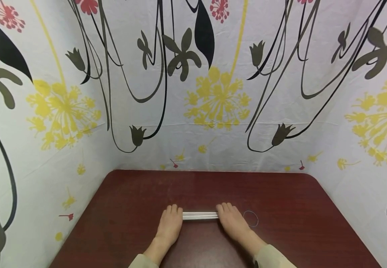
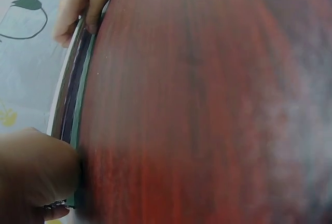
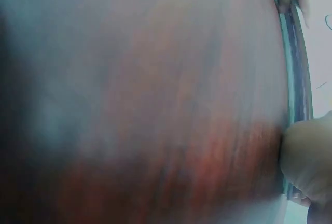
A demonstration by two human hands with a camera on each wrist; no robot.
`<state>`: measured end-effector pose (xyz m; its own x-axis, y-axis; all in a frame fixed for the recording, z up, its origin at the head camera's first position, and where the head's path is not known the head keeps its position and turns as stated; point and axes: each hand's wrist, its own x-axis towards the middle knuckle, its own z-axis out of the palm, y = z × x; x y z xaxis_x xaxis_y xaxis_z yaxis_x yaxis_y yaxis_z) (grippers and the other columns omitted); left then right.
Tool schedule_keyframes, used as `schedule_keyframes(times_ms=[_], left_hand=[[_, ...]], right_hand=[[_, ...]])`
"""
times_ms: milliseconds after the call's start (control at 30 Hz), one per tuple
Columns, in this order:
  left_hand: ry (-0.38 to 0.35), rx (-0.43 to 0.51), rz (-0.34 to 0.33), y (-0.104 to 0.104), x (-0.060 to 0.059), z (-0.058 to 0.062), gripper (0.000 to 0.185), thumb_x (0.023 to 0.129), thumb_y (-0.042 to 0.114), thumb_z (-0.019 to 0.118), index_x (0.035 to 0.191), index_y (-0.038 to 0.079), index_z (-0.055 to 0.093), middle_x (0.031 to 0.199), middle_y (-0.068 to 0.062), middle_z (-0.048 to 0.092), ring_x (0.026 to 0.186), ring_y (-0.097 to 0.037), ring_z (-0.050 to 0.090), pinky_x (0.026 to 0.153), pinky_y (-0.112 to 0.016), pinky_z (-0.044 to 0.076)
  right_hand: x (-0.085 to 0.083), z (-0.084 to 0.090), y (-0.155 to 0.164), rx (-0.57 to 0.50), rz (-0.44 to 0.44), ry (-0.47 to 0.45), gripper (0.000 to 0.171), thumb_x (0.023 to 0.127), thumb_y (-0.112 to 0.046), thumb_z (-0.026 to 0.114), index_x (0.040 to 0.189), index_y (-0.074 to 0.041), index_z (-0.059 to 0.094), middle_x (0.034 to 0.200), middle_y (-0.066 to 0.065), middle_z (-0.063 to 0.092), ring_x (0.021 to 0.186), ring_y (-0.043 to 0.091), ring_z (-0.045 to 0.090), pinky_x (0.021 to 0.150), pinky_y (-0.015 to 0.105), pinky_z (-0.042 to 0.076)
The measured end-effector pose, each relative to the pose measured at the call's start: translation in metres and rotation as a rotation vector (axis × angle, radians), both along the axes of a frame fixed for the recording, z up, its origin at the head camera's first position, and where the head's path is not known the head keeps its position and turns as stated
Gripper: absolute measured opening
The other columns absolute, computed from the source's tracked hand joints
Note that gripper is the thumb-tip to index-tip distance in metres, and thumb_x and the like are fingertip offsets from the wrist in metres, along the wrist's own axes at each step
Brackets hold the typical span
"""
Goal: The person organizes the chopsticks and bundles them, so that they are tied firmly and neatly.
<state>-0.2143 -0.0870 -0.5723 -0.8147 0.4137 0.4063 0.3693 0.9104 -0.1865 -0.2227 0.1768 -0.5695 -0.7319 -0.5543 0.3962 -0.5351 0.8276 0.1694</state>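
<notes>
A bundle of long, thin pale strips [image 1: 200, 216] lies crosswise near the middle of the table, its exact kind unclear. Side-on in the left wrist view, the bundle [image 2: 67, 89] shows white, brownish, dark and green layers. My left hand [image 1: 171, 225] grips its left end, fingers curled over the far side. At the other end my right hand [image 1: 232, 221] holds it likewise. Both ends are hidden by the hands. Just right of the right hand lies a thin bluish loop [image 1: 257, 219], like a rubber band.
The dark red-brown table [image 1: 140, 190] has rounded far corners. White cloth [image 1: 213, 149] printed with flowers hangs behind it and along both sides. Light sleeves [image 1: 272, 257] cover the forearms.
</notes>
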Motion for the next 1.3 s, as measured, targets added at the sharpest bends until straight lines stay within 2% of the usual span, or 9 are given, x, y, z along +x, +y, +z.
schedule_keyframes(times_ms=[167,300,467,567,800,933,1033,1167,1300], left_hand=[[-0.024,-0.005,0.008,0.002,0.001,0.001,0.021,0.084,0.001,0.072,0.099,0.003,0.057,0.093,-0.013,0.052,0.084,-0.027,0.052,0.071,-0.037,0.049],[-0.037,0.02,0.0,0.002,0.003,0.003,0.022,0.083,-0.001,0.073,0.098,0.003,0.057,0.094,-0.013,0.051,0.083,-0.027,0.051,0.071,-0.037,0.049],[-0.037,0.045,-0.017,0.001,0.004,0.005,0.022,0.082,-0.003,0.072,0.097,0.003,0.057,0.092,-0.012,0.052,0.082,-0.026,0.051,0.07,-0.038,0.048],[-0.063,0.039,-0.014,0.001,0.005,0.006,0.018,0.085,-0.002,0.069,0.097,0.004,0.057,0.091,-0.012,0.052,0.083,-0.027,0.051,0.071,-0.039,0.047],[-0.075,0.057,0.004,0.004,0.005,0.006,0.017,0.083,0.0,0.067,0.096,0.005,0.057,0.09,-0.012,0.054,0.085,-0.029,0.052,0.073,-0.041,0.045],[-0.082,0.087,0.012,0.005,0.005,0.008,0.02,0.081,-0.001,0.069,0.097,0.004,0.057,0.091,-0.012,0.053,0.085,-0.029,0.053,0.072,-0.041,0.046],[-0.12,0.1,0.024,0.005,0.006,0.008,0.025,0.081,-0.001,0.072,0.1,0.004,0.057,0.092,-0.011,0.053,0.085,-0.028,0.054,0.071,-0.041,0.046],[-0.187,0.117,0.034,0.004,0.008,0.01,0.032,0.079,0.001,0.077,0.103,0.005,0.057,0.096,-0.011,0.055,0.091,-0.028,0.056,0.071,-0.043,0.049],[-0.258,0.118,0.02,0.004,0.009,0.011,0.04,0.075,0.008,0.083,0.105,0.007,0.057,0.098,-0.011,0.059,0.093,-0.029,0.059,0.072,-0.044,0.051]], right_hand=[[0.001,0.002,0.0,0.034,0.001,-0.061,0.01,0.094,-0.004,0.057,0.102,-0.007,0.05,0.088,0.003,0.044,0.08,0.019,0.044,0.068,0.036,0.043],[0.001,-0.001,0.002,0.022,0.05,-0.019,0.015,0.089,-0.002,0.061,0.097,-0.008,0.049,0.085,0.001,0.039,0.076,0.017,0.039,0.063,0.032,0.036],[0.003,0.002,0.001,-0.023,0.092,0.048,0.011,0.087,-0.001,0.051,0.096,-0.007,0.048,0.084,0.002,0.041,0.075,0.018,0.04,0.062,0.032,0.037],[0.006,0.007,0.001,-0.005,0.091,0.046,0.013,0.086,-0.001,0.045,0.096,-0.007,0.049,0.083,0.003,0.042,0.075,0.018,0.041,0.062,0.032,0.037],[0.004,0.001,0.003,0.033,0.044,-0.028,0.026,0.08,0.003,0.065,0.097,-0.009,0.05,0.086,0.001,0.042,0.078,0.018,0.042,0.064,0.033,0.038],[0.004,-0.001,0.003,0.008,0.031,-0.02,0.024,0.081,0.002,0.061,0.098,-0.01,0.049,0.088,0.002,0.043,0.08,0.019,0.044,0.065,0.034,0.04],[0.005,-0.002,0.004,-0.016,0.031,-0.016,0.022,0.083,0.001,0.059,0.099,-0.01,0.049,0.089,0.002,0.046,0.08,0.019,0.049,0.063,0.035,0.042],[0.006,-0.002,0.006,-0.08,0.086,0.019,0.022,0.087,-0.01,0.068,0.093,-0.012,0.048,0.078,-0.003,0.051,0.067,0.014,0.053,0.054,0.029,0.043],[0.003,-0.005,0.01,-0.15,0.148,0.076,0.034,0.078,-0.017,0.081,0.084,-0.014,0.048,0.064,-0.01,0.045,0.049,0.005,0.041,0.042,0.023,0.036]])
